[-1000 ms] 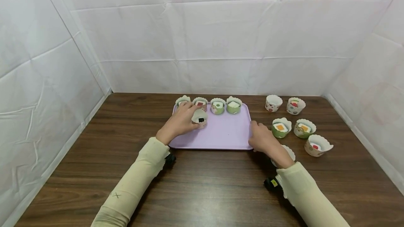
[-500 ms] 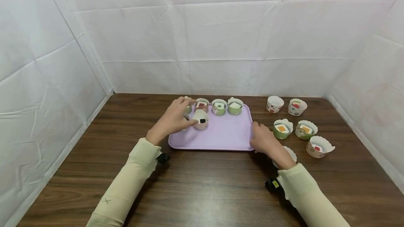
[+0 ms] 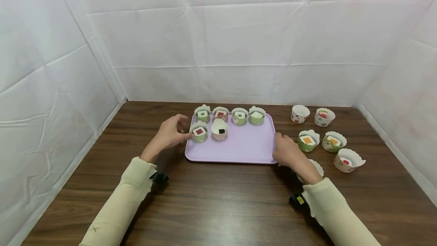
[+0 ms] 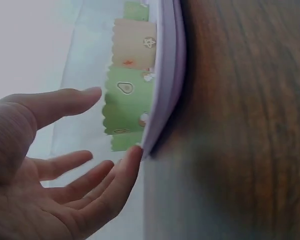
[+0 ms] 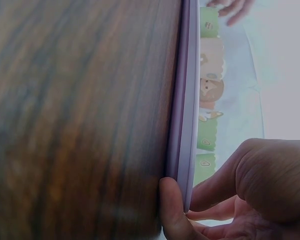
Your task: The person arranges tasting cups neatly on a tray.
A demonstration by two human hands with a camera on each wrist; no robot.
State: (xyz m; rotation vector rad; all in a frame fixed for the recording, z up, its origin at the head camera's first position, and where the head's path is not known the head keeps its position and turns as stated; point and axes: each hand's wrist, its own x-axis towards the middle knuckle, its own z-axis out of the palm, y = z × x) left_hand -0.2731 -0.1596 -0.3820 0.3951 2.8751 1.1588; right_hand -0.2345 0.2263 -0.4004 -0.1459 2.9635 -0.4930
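Note:
A lilac tray (image 3: 244, 145) carries paper baking cups with small toy sweets: a back row along its far edge, then a green cup (image 3: 199, 137) with a red-centred white square and a pink cup (image 3: 219, 136) with a black-marked piece. Off the tray's left edge is my left hand (image 3: 168, 130), fingers spread and relaxed, thumb tip close to the green cup in the head view. The left wrist view shows a gap between that thumb and the cup. My right hand (image 3: 288, 151) pinches the tray's right edge, thumb over the rim and a finger (image 5: 172, 200) beneath.
Right of the tray, several more cups stand on the brown wooden table (image 3: 218, 204), among them a green one (image 3: 302, 147) with an orange-centred piece. Another cup (image 3: 315, 166) is partly behind the right wrist. White sheeting (image 3: 239, 37) encloses the back and sides.
My left hand has drawn back leftward from the pink cup and off the tray, uncovering the green cups on the left. The right hand stays at the tray's edge.

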